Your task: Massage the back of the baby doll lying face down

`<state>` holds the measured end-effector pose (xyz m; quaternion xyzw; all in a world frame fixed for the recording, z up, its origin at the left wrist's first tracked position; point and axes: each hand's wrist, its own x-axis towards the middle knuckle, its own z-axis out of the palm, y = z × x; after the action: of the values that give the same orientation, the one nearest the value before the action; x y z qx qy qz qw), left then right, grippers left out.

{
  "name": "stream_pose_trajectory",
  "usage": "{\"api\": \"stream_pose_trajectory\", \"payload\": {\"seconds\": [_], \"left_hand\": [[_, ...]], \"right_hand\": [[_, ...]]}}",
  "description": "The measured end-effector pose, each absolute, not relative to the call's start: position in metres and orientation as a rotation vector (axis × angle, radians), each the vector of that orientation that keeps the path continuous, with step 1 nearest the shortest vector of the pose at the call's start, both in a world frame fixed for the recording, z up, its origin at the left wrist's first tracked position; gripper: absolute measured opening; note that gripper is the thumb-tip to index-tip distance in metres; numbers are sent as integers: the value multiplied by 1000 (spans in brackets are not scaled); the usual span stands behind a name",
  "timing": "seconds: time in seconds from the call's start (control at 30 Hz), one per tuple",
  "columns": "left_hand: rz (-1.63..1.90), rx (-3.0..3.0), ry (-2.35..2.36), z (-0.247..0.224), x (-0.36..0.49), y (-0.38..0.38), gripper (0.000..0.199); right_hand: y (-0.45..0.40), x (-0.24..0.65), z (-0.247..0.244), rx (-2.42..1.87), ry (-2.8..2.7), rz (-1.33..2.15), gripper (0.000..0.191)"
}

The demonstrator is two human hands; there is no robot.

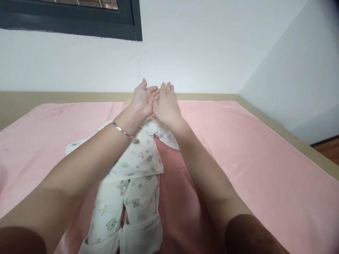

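My left hand is palm up with its fingers stretched toward my right. My right hand shows its back, fingers extended, its inner edge touching the left fingers. Neither holds anything I can see. Both hands are over the top of a white printed baby shirt with small bear and leaf patterns. Matching baby trousers extend below it, toward me. A rounded skin-coloured shape shows beside my left wrist, mostly hidden behind the hands. A silver bracelet circles my left wrist.
A pink sheet lies under the clothes, over a beige surface visible along its edges. Behind stands a white wall with a dark window frame at upper left. Another wall rises on the right.
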<state>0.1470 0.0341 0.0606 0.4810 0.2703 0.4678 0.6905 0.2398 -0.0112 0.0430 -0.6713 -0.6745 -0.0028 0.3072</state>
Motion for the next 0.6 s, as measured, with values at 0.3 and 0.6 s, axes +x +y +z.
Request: {"api": "stream_pose_trajectory", "payload": {"seconds": [0.3, 0.6], "left_hand": [[1050, 762, 585, 53, 156, 17, 57], [1218, 836, 780, 33, 172, -28, 40]], "right_hand": [[-21, 230, 46, -1945, -1803, -220, 62], [-17, 231, 39, -2020, -1700, -378, 53]]}}
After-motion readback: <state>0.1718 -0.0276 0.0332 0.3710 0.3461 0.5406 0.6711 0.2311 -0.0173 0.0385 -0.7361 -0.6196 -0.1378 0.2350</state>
